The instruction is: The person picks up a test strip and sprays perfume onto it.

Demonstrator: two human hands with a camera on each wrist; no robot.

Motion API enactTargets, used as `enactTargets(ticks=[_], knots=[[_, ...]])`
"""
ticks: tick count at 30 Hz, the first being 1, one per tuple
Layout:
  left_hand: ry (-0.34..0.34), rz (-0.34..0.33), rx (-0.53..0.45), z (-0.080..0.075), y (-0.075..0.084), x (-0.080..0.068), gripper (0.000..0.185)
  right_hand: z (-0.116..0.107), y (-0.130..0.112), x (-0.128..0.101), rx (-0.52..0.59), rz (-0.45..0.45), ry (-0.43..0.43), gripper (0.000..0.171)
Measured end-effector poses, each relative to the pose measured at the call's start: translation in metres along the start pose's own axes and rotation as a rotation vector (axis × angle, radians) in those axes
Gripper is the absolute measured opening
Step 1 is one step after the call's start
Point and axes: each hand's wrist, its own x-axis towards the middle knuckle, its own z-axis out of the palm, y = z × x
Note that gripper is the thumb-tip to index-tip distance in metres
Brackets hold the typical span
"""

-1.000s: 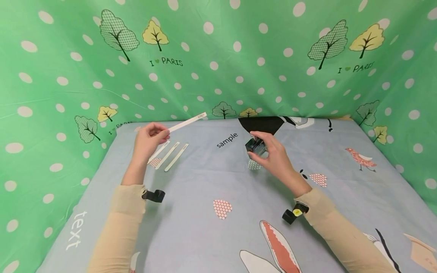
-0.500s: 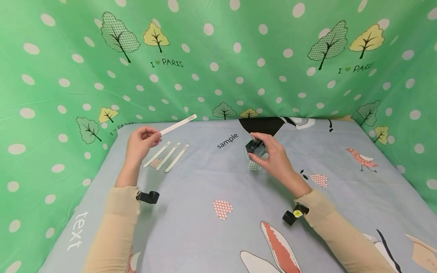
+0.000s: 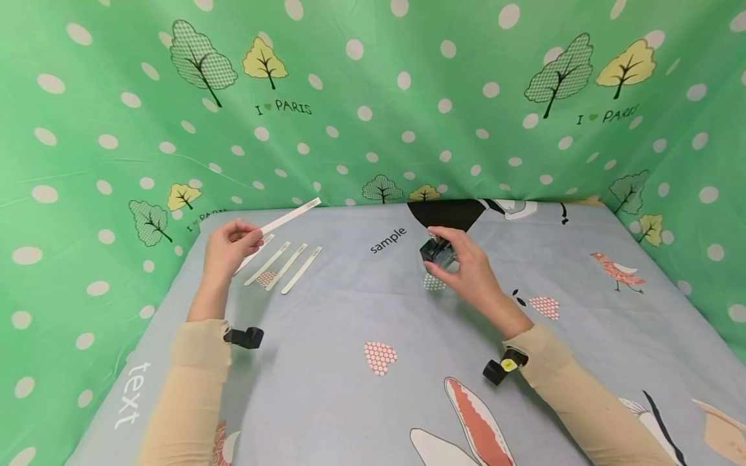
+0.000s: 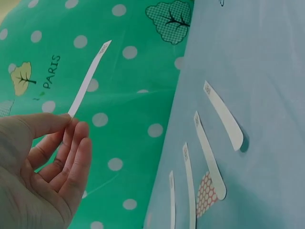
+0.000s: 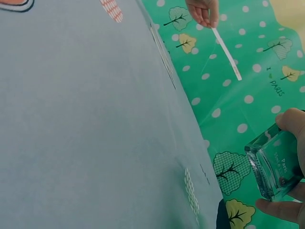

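Between thumb and fingers, my left hand pinches one end of a white perfume test strip, which slants up to the right above the table. The strip has small print near its free end in the left wrist view. Several similar strips lie in a slanted row below, the leftmost partly hidden by my left hand. To the right, my right hand grips a clear glass perfume bottle by its two ends. Lettering shows on the bottle in the right wrist view.
A blue-grey printed cloth covers the table. Behind and at both sides hangs a green dotted curtain. Each wrist carries a small black camera mount.
My left hand has moved left with the test strip, uncovering more of the strips lying on the table. The right hand and the perfume bottle stay where they were.
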Motion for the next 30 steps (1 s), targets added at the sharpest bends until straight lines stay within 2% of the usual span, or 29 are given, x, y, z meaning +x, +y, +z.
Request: enactTargets(ticks=[18, 26, 30], knots=[[0.041, -0.145, 0.051, -0.019, -0.030, 0.005, 0.019, 0.001, 0.002, -0.002, -0.003, 0.021, -0.019, 0.066], [0.025, -0.191, 0.028, -0.030, -0.046, 0.005, 0.026, 0.002, 0.003, -0.003, -0.003, 0.017, -0.021, 0.066], [0.039, -0.222, -0.002, -0.036, -0.052, 0.007, 0.023, 0.001, 0.003, -0.004, -0.003, 0.020, -0.021, 0.066]])
